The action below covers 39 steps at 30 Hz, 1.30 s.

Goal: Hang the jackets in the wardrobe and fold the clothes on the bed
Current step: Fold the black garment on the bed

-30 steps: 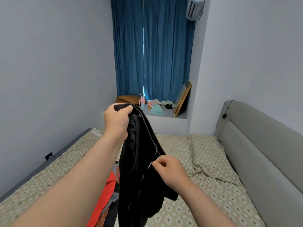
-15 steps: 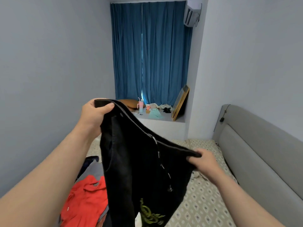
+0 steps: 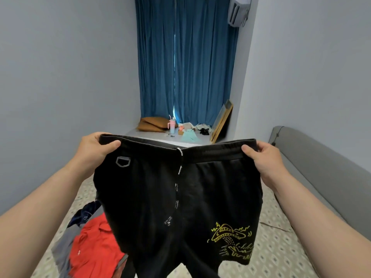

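While the left hand and right hand each pinch an end of the waistband, the black shorts hang spread flat above the bed — a red garment lies below, at the left.

Deep blue pleated curtains hang closed across the far end of the room, a thin slit of light between them. A white air-conditioning unit sits high on the right – only partly in frame. Below the curtains a pale window ledge carries a flat brown cushion, a pink-and-blue tumbler with a straw just beside it, a mint-green cloth and a small black heap. A wooden-framed picture leans against the right wall.
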Tool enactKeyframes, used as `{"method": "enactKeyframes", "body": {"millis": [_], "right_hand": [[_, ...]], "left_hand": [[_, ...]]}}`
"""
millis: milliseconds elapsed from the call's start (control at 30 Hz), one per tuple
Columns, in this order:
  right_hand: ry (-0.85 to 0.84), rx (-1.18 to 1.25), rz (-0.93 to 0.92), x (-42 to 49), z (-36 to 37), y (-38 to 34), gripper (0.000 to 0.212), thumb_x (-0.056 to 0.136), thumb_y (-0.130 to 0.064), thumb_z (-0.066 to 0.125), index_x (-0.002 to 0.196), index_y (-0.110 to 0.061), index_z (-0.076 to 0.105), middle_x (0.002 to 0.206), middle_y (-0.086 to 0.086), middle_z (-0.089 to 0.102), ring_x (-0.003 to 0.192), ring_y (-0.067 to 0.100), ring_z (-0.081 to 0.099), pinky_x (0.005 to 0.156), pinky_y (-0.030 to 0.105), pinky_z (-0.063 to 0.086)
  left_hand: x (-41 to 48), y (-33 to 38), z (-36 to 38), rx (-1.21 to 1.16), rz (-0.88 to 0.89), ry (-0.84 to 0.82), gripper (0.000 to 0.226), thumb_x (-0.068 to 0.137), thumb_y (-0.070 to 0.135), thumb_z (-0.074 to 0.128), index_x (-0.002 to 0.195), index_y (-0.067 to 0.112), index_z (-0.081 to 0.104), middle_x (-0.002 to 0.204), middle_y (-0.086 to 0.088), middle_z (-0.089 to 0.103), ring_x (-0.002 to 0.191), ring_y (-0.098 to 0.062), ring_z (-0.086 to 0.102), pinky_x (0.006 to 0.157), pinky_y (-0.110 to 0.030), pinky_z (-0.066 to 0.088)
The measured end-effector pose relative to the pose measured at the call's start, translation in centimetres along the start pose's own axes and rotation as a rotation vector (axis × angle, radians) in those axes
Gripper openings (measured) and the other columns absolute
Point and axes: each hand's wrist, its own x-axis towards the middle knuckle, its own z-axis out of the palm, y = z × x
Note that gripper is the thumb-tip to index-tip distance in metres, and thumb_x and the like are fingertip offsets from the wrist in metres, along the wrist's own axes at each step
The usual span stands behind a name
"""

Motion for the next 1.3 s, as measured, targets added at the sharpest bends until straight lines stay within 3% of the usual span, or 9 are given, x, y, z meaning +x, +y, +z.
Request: {"method": "enactKeyframes", "body": {"millis": [67,200,367,467,567,700,867,1067,1300], "right_hand": [[-0.008,0.011,0.020,0.8,1.4,0.9,0.011,0.089,-0.025,0.075,0.099,-0.022,0.075,0.090,-0.005,0.077,0.085,0.013,0.075,0.072,0.033,0.060],[-0.040,0.030,0.061,2.3,4.8,4.2,0.007,0.089,-0.020,0.074,0.096,-0.020,0.075,0.090,-0.003,0.078,0.082,0.013,0.075,0.067,0.029,0.060],[-0.129,0.010,0.208,1.9,8.4,12.8,0.010,0.092,-0.004,0.066,0.099,-0.006,0.073,0.089,0.006,0.078,0.078,0.014,0.073,0.064,0.023,0.059],[-0.191,-0.030,0.312,2.2,10.8,17.0,0.009,0.091,0.001,0.065,0.096,-0.003,0.072,0.087,0.007,0.077,0.074,0.013,0.071,0.065,0.022,0.059],[-0.240,-0.059,0.350,3.6,13.9,18.9,0.009,0.091,0.001,0.065,0.095,-0.004,0.072,0.087,0.006,0.077,0.076,0.013,0.070,0.067,0.023,0.058],[-0.309,-0.068,0.371,6.2,18.7,20.2,0.010,0.091,-0.002,0.067,0.095,-0.009,0.074,0.088,0.004,0.078,0.078,0.013,0.073,0.068,0.023,0.060],[-0.424,-0.114,0.369,9.1,24.9,21.9,0.010,0.089,-0.008,0.071,0.098,-0.011,0.074,0.090,0.003,0.078,0.082,0.016,0.075,0.061,0.020,0.056],[-0.527,-0.161,0.342,12.1,30.2,25.4,0.010,0.090,-0.009,0.070,0.098,-0.012,0.075,0.092,0.002,0.078,0.084,0.015,0.074,0.063,0.019,0.056],[-0.800,-0.294,0.179,17.4,39.5,37.6,0.010,0.090,-0.008,0.070,0.098,-0.012,0.075,0.093,0.000,0.078,0.082,0.011,0.072,0.067,0.018,0.056]], "left_hand": [[0.3,-1.5,-0.2,-0.016,-0.029,0.030,0.017,0.083,0.011,0.078,0.078,0.026,0.076,0.077,0.002,0.076,0.065,-0.009,0.071,0.056,-0.020,0.055],[0.8,-5.6,-0.9,-0.044,-0.128,0.058,0.011,0.082,0.009,0.079,0.089,0.016,0.073,0.089,-0.010,0.074,0.078,-0.025,0.071,0.074,-0.038,0.057],[-1.8,-14.2,-1.6,0.025,-0.276,-0.039,0.009,0.081,0.003,0.075,0.084,0.012,0.074,0.076,-0.008,0.075,0.065,-0.013,0.070,0.055,-0.019,0.054],[-3.7,-19.6,-1.7,0.032,-0.404,-0.030,0.013,0.082,-0.001,0.074,0.082,0.012,0.074,0.080,-0.016,0.074,0.066,-0.020,0.070,0.064,-0.030,0.056],[-4.0,-22.6,-2.3,-0.037,-0.504,0.049,0.011,0.085,-0.003,0.071,0.094,0.004,0.070,0.091,-0.023,0.072,0.078,-0.028,0.066,0.076,-0.041,0.051],[-3.9,-24.8,-3.9,-0.081,-0.566,0.170,0.009,0.090,0.001,0.067,0.097,0.007,0.070,0.095,-0.021,0.072,0.081,-0.028,0.068,0.075,-0.041,0.053],[-3.9,-27.2,-5.7,-0.131,-0.639,0.332,0.011,0.095,0.004,0.061,0.105,0.006,0.066,0.105,-0.024,0.070,0.089,-0.031,0.066,0.087,-0.050,0.051],[-3.3,-30.1,-5.3,-0.122,-0.649,0.507,0.017,0.095,0.006,0.062,0.112,0.004,0.065,0.105,-0.019,0.070,0.088,-0.027,0.065,0.080,-0.039,0.051],[-3.8,-39.2,-3.4,0.131,-0.665,0.748,0.008,0.097,0.015,0.060,0.104,0.011,0.061,0.095,-0.007,0.066,0.089,-0.024,0.063,0.075,-0.035,0.048]]}}
